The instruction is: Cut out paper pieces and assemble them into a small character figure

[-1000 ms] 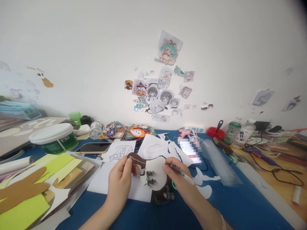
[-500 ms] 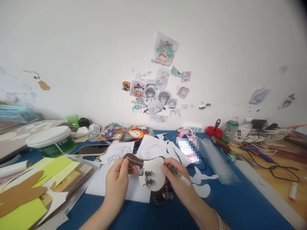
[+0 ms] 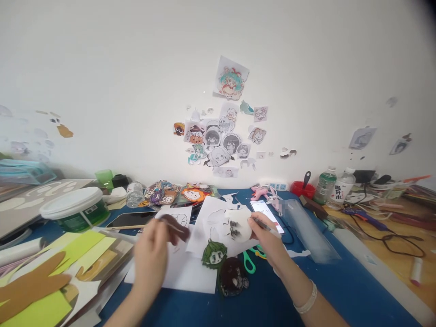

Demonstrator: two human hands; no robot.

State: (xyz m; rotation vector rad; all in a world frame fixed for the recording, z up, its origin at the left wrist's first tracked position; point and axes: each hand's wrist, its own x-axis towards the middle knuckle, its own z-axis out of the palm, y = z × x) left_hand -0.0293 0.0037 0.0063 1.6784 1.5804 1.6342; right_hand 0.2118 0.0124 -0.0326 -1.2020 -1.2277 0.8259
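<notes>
My left hand (image 3: pixel 151 250) is closed on a curved brown cutout (image 3: pixel 179 230), held at the left above the white paper. Blur softens its fingers. Pinched in my right hand (image 3: pixel 265 236) is a white face-shaped cutout (image 3: pixel 238 222) with smudgy dark eyes drawn on it, turned sideways. A pen (image 3: pixel 268 226) also rests in that hand, pointing back to the right. Below and between my hands lie a green-haired face piece (image 3: pixel 214 255) and a round dark brown piece (image 3: pixel 233 275). Green-handled scissors (image 3: pixel 250 263) lie just right of them.
A white-lidded tub (image 3: pixel 73 200), a dark phone (image 3: pixel 131 220) and layered coloured sheets (image 3: pixel 85 245) are on the left. At the right are a lit phone (image 3: pixel 265 215), a clear plastic roll (image 3: pixel 308 231), bottles (image 3: pixel 341 186) and a red bowl (image 3: pixel 302 189). Drawings (image 3: pixel 231 81) hang on the wall.
My hands have moved apart, the brown cutout going left and the white face cutout going right and away. The green-haired piece and the scissors have come into view between them.
</notes>
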